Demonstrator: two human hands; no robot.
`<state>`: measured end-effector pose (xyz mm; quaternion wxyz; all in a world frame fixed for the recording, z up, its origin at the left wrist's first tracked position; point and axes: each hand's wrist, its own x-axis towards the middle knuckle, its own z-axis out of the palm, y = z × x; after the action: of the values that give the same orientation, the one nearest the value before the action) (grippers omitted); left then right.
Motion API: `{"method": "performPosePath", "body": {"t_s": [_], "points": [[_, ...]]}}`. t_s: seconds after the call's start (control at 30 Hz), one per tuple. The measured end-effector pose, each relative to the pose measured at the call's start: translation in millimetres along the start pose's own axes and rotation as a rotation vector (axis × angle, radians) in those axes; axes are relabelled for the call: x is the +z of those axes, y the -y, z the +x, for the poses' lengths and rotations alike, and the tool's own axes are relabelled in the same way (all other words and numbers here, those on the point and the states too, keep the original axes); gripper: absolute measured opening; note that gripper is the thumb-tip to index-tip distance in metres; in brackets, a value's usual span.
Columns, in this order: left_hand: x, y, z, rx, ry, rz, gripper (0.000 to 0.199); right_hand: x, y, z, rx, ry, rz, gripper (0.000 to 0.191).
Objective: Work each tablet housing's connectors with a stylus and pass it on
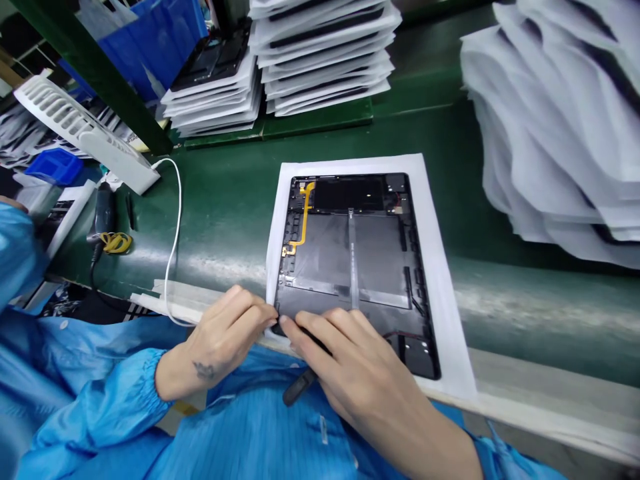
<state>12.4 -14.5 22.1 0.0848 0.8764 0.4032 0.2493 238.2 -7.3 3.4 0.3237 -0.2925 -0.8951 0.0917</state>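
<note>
Tablet back housing point(350, 267) lies flat and face down on a white paper sheet point(443, 287), on a green-topped workbench point(235, 227), with its long axis running straight out from the person and its short near edge at the bench's front lip. Beyond it rise stacks of paper-wrapped tablets point(325, 53), and a blurred pile of white sheets point(555, 133) fills the far right. To the left are a blue bin point(150, 47), a white fan point(75, 123) and its white cable point(175, 233).

Both hands sit at the housing's near edge, so the whole length of the housing stretches away from the fingers. The right hand point(360, 373) lies further over it, its fingers bent around a black-handled tool point(299, 388) whose tip is hidden beneath them. The left hand point(223, 337) stays at the near left corner, with its fingertips point(267, 312) against the rim; whether they grip or only brace it, I cannot tell. A yellow flex cable point(305, 220) runs along the far left of the housing.
</note>
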Motion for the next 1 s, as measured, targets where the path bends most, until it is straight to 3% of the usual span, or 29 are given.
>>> {"method": "performPosePath", "body": {"t_s": [0.17, 0.33, 0.47, 0.63, 0.73, 0.8, 0.93, 1.0], "points": [[-5.3, 0, 3, 0.024, 0.03, 0.058, 0.014, 4, 1, 3, -0.005, 0.029, -0.036, 0.032], [-2.6, 3, -12, 0.01, -0.075, 0.051, 0.028, 4, 1, 3, -0.003, 0.053, -0.051, 0.032], [0.8, 6, -24, 0.095, -0.077, 0.09, 0.037, 3, 0, 2, -0.013, 0.051, -0.067, 0.038], [-5.4, 5, -15, 0.245, -0.022, 0.213, 0.034, -1, 1, 4, 0.02, 0.048, -0.027, 0.034], [-10.4, -1, -6, 0.324, 0.001, 0.309, 0.031, -13, -1, 8, 0.06, 0.033, 0.0, 0.066], [-11.6, -5, -4, 0.351, 0.029, 0.381, 0.029, -22, -3, 10, 0.067, 0.022, -0.066, 0.074], [-9.2, -5, -7, 0.37, 0.048, 0.438, 0.025, -27, -4, 11, 0.035, -0.007, -0.235, 0.029], [-7.4, 2, -8, 0.338, 0.036, 0.334, 0.025, -24, -3, 10, 0.048, -0.008, -0.217, 0.022]]}}
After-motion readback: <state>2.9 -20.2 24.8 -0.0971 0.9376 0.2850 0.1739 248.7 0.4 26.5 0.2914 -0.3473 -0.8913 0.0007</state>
